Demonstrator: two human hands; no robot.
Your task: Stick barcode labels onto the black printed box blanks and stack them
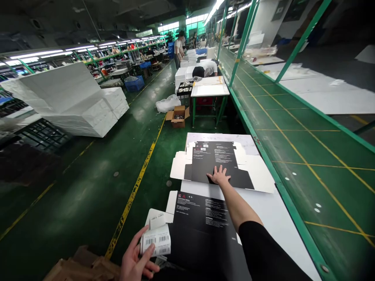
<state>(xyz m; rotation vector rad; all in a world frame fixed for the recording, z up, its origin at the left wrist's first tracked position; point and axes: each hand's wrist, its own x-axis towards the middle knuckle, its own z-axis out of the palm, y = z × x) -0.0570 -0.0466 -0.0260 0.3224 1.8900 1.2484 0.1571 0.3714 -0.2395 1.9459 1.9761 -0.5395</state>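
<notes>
My left hand (137, 253) is closed around a roll of white barcode labels (156, 239), low in the view. Right beside the roll lies a flat black printed box blank (202, 234) with white flaps. My right hand (219, 175) reaches forward, fingers spread, palm down on a second flat black box blank (213, 160). This farther blank has white side flaps and small white labels near its top left. Both blanks rest on a white tabletop (281, 226).
A green conveyor (281, 125) with a raised edge runs along the right. Ahead stand a white-topped table (210, 90) and an open carton (178, 117) on the floor. Wrapped white stacks (99, 109) stand left. Brown cardboard (84, 267) lies bottom left. Other people are farther back.
</notes>
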